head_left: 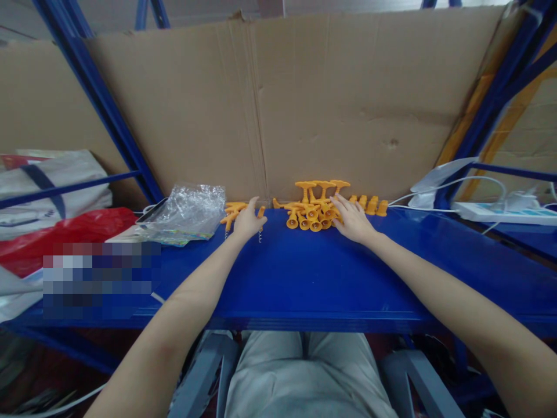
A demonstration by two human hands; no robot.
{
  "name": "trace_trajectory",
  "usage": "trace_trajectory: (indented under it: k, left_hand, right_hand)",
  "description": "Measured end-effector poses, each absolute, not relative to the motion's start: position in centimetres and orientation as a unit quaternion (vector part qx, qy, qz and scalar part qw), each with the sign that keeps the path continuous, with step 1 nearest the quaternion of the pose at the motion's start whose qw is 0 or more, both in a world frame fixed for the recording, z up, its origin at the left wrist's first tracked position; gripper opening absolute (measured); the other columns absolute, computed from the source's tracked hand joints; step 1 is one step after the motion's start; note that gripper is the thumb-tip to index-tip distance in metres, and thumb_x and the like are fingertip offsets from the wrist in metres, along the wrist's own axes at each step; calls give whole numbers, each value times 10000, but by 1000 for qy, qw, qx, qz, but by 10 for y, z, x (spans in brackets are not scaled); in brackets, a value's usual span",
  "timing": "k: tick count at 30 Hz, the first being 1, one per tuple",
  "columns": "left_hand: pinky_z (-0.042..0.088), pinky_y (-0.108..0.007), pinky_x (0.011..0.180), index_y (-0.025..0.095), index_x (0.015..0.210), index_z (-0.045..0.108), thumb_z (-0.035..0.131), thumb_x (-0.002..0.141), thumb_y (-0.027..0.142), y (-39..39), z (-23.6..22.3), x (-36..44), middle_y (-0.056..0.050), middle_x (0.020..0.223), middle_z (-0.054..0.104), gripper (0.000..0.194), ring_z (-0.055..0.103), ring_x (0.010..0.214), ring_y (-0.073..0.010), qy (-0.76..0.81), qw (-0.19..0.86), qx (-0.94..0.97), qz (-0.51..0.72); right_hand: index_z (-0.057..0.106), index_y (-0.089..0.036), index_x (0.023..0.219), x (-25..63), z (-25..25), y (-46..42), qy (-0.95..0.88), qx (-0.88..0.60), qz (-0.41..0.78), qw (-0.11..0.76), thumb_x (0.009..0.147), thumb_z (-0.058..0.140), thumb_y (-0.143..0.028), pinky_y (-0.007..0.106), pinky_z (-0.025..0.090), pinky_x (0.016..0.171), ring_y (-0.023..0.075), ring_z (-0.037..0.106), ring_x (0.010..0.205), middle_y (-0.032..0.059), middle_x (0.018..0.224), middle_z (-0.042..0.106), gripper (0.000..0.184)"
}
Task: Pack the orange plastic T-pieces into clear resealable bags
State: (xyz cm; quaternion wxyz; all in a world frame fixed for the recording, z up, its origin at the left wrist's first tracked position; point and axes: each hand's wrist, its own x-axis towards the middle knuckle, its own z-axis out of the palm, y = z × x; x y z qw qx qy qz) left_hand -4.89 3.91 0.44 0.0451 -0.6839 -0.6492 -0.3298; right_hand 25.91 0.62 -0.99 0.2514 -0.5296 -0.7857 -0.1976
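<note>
My left hand (249, 223) is at the back of the blue shelf, thumb and fingers apart, over a few orange-handled corkscrews (235, 207). One corkscrew (260, 237) shows its metal spiral just below my thumb, which partly covers its handle. My right hand (354, 220) lies with fingers spread at the right side of a pile of orange plastic corkscrew parts (311, 213). Their round hollow ends face me, and several T-shaped tops (322, 184) stick up behind. My fingers hide the pile's right edge. Several small orange caps (373, 205) stand in a row right of that hand.
A tall cardboard sheet (348, 104) backs the blue shelf (304, 278). Clear plastic bags (187, 212) lie at the left, beside a red bag (87, 229). A white power strip (505, 212) with cables sits at the right, near a blue upright post (491, 98).
</note>
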Motion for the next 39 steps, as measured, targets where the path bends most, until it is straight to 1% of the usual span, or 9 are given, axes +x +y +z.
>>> trace_trajectory:
  k: [4,6,9,13,16,21,25,34,39]
  left_hand:
    - [496,-360,793,165,1340,403,615,713,254,35,6,-47,-121,961,700,667,657,950,-290,-676,63,-677,-285]
    - [495,-358,807,178,1332,408,606,725,264,32,8,-44,-125,1005,697,644,648,991,-292,-685,67,-678,-260]
    - [490,-346,839,192,1323,407,594,746,285,28,9,-40,-114,1076,684,614,635,1036,-278,-695,65,-680,-225]
    - [476,-333,882,185,1307,421,587,762,300,27,9,-36,-117,1166,651,581,605,1100,-267,-697,62,-687,-197]
    - [476,-324,881,182,1285,454,582,769,301,25,9,-34,-116,1154,656,545,601,1107,-264,-697,60,-691,-181]
    - [482,-321,865,168,1192,551,565,773,291,23,11,-32,-120,1096,678,437,620,1065,-269,-700,59,-696,-149]
    - [494,-325,836,173,1075,614,562,765,297,23,12,-31,-123,1055,689,338,633,1031,-277,-705,50,-695,-133]
    - [502,-302,772,188,979,643,586,746,326,27,6,-32,-102,1012,699,277,653,963,-263,-703,43,-697,-134]
    - [500,-290,763,189,971,640,586,753,319,28,4,-32,-101,1003,702,259,655,962,-256,-701,30,-700,-134]
  right_hand:
    - [343,-136,1412,293,4,15,-732,-580,-209,291,871,387,-319,606,291,1040,329,389,1311,174,1489,332,574]
    - [343,-124,1411,316,4,21,-694,-618,-209,304,859,394,-314,612,300,1029,343,375,1317,186,1490,322,586]
    - [334,-120,1418,351,-5,27,-640,-681,-186,303,819,430,-297,602,362,983,376,418,1274,202,1494,302,632]
    - [346,-165,1427,376,-20,29,-586,-754,-139,262,817,450,-334,630,370,959,408,410,1272,198,1503,286,641]
    - [343,-198,1439,376,-24,27,-579,-777,-98,226,863,399,-405,654,339,971,410,364,1308,187,1519,255,615]
    - [347,-225,1445,367,-23,28,-589,-787,-57,172,916,279,-444,636,271,1034,364,292,1365,137,1538,241,577]
    - [370,-235,1435,366,-25,34,-586,-797,-34,141,928,230,-471,632,260,1042,348,295,1368,126,1532,264,577]
    - [365,-268,1443,369,-24,40,-578,-811,1,89,930,169,-500,645,234,1049,340,266,1385,96,1526,290,596]
    - [413,-283,1414,378,-32,48,-591,-800,-18,97,923,181,-512,657,279,1016,352,333,1349,104,1489,361,589]
